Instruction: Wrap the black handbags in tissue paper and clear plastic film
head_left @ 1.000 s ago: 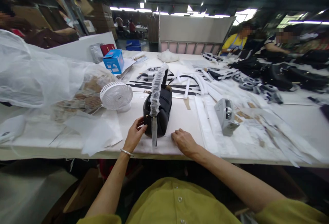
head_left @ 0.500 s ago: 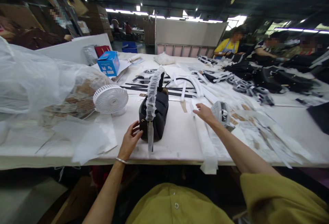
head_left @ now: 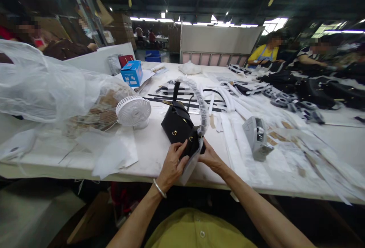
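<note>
A small black handbag (head_left: 178, 124) lies tilted on the white table (head_left: 154, 145), its handle wrapped in white foam sheet (head_left: 201, 105). My left hand (head_left: 172, 164) grips the near end of the bag, fingers curled over it. My right hand (head_left: 210, 157) holds the same end from the right, by the loose tail of the foam wrap (head_left: 190, 164). Both hands are closed on the bag.
A white desk fan (head_left: 133, 110) and a big clear plastic bag (head_left: 48, 84) stand left. A grey tape dispenser (head_left: 257, 138) sits right among white foam strips (head_left: 234, 103). A blue box (head_left: 131, 73) is behind. Other people work at the far right and far left.
The bag has been tipped over from upright and pulled toward me. My right hand came back from the dispenser side and now grips the bag with the left hand.
</note>
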Tool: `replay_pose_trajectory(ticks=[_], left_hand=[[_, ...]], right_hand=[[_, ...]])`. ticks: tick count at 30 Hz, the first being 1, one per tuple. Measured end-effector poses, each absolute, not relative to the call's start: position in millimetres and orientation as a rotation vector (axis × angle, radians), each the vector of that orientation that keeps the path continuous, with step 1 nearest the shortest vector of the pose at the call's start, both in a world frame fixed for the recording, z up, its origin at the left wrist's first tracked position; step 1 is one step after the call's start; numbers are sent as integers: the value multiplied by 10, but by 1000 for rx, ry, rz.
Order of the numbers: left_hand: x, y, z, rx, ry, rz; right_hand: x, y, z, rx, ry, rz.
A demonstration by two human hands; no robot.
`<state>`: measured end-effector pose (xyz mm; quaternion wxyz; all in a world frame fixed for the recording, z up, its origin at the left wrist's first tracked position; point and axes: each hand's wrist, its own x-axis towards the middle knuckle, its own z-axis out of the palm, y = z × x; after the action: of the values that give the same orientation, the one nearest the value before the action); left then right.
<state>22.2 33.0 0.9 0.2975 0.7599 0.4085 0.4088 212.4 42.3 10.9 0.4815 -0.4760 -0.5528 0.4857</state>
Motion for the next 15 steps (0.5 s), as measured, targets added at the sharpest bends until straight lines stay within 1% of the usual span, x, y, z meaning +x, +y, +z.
replay_pose_trajectory(ticks=[5,8,11,13,15], left_hand=[[524,135,460,2250,1094,965],[772,105,553,2293,997,914],[882,183,544,2284,846,896],[812,312,571,2274,807,975],[644,513,637,2276,906,1107]], right_hand=[[2333,230,207,-1153,-1039,1421],[2469,217,121,-1232,-955,1512],[2729,303,-16,-1335,-867,1334],[2970,369,-68,-1409,-853,1154],[3194,402,-35,-1514,-902,938]])
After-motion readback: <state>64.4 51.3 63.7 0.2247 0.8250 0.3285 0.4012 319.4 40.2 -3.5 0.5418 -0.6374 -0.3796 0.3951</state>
